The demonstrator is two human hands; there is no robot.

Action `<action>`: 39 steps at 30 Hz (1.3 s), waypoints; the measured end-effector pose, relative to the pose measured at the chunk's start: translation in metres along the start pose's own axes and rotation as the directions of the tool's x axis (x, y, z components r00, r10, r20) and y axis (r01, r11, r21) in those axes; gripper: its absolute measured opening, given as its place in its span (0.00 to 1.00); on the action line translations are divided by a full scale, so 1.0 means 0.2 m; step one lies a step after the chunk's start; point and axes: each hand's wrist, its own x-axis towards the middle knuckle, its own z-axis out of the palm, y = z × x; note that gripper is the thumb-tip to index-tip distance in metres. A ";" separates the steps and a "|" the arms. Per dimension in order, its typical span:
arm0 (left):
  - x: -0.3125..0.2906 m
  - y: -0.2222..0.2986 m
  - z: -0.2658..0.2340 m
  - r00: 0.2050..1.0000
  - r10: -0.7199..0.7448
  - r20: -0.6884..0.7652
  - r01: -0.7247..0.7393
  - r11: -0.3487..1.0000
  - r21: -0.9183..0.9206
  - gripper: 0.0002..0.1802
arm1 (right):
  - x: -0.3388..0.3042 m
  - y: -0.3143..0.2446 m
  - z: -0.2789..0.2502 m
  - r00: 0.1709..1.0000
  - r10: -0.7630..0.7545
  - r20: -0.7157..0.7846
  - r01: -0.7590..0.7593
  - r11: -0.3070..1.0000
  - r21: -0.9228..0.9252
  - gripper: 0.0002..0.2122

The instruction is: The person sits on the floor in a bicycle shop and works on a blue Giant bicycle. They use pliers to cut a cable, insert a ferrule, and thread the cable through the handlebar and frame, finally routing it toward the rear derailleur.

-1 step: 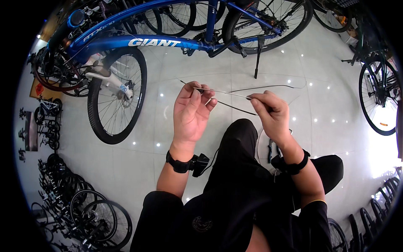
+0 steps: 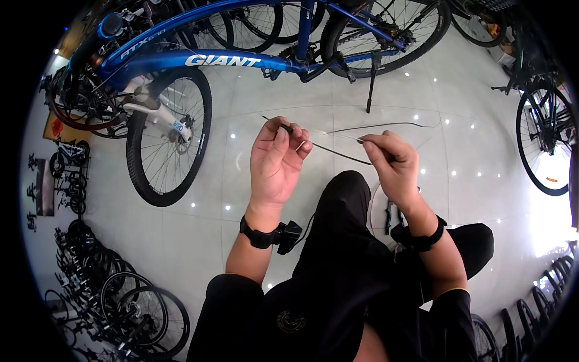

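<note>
My left hand point(image 2: 276, 158) is raised above the floor, its thumb and fingers pinched on a black bicycle cable housing point(image 2: 341, 155). One end of the housing sticks out past these fingers, and a length curves toward my right hand. Opposite it, my right hand point(image 2: 392, 158) pinches a thin pale wire point(image 2: 348, 136) between thumb and forefinger. The wire points toward my left hand, and its far part is too faint to follow. Another dark cable length point(image 2: 386, 125) shows beyond both hands, with a fine wire at its right end.
A blue bicycle point(image 2: 283, 63) stands across the far side on its kickstand point(image 2: 370, 90). Beside my knee lies a tool with dark blue handles point(image 2: 388, 218), partly hidden by my right arm. More bicycles stand at left point(image 2: 145, 314) and right point(image 2: 546, 136).
My right hand has shifted slightly right. The pale wire, which spanned clearly between both hands, now shows clearly only near my right hand. My left hand has barely moved.
</note>
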 end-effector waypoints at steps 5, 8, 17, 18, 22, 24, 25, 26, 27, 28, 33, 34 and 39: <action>0.03 0.00 -0.02 0.996 0.078 -0.036 -0.079 0.996 -0.028 0.09 | 0.00 -0.01 -0.02 0.997 -0.059 -0.048 0.058 0.998 -0.021 0.03; 0.04 0.00 -0.04 0.994 0.095 -0.062 -0.096 0.995 -0.006 0.09 | -0.01 -0.01 -0.03 0.997 -0.069 -0.043 0.068 0.997 -0.033 0.03; 0.05 -0.04 -0.02 0.993 0.102 -0.059 -0.102 0.995 0.005 0.09 | -0.01 0.00 -0.03 0.997 -0.076 -0.015 0.075 0.996 -0.052 0.03; 0.05 -0.04 -0.01 0.990 0.131 -0.052 -0.127 0.989 0.080 0.09 | -0.01 0.00 -0.03 0.997 -0.079 -0.013 0.078 0.995 -0.057 0.03; 0.05 -0.04 0.01 0.976 0.216 -0.027 -0.200 0.937 0.286 0.08 | 0.00 -0.02 -0.05 0.997 -0.078 0.002 0.078 0.992 -0.101 0.03; 0.05 -0.04 0.01 0.972 0.235 -0.013 -0.217 0.914 0.344 0.08 | 0.01 -0.01 -0.06 0.999 -0.047 0.010 0.048 0.996 -0.078 0.02; 0.05 -0.03 0.01 0.971 0.240 -0.004 -0.222 0.901 0.373 0.08 | 0.01 0.00 -0.07 0.999 -0.032 0.014 0.033 0.997 -0.067 0.02; 0.05 -0.03 0.01 0.969 0.245 0.004 -0.226 0.887 0.404 0.08 | 0.02 -0.01 -0.08 0.999 -0.029 0.028 0.031 0.997 -0.064 0.02; 0.05 -0.03 0.00 0.973 0.231 0.015 -0.217 0.890 0.402 0.08 | 0.02 -0.01 -0.09 0.999 -0.027 0.042 0.029 0.998 -0.060 0.01; 0.05 -0.03 0.00 0.976 0.215 0.026 -0.208 0.893 0.399 0.08 | 0.03 -0.01 -0.10 0.998 -0.024 0.055 0.027 0.998 -0.057 0.01; 0.05 -0.02 -0.04 0.984 0.160 0.079 -0.178 0.870 0.459 0.07 | 0.07 -0.03 -0.16 0.940 0.117 0.320 -0.121 0.993 -0.007 0.03; 0.04 -0.02 -0.03 0.985 0.143 0.094 -0.171 0.851 0.496 0.07 | 0.07 -0.05 -0.15 0.924 0.162 0.346 -0.170 0.985 -0.006 0.04; 0.00 -0.12 0.09 0.984 0.103 0.147 -0.160 0.869 0.469 0.10 | 0.06 -0.06 -0.03 0.951 0.019 0.310 -0.039 0.998 0.058 0.05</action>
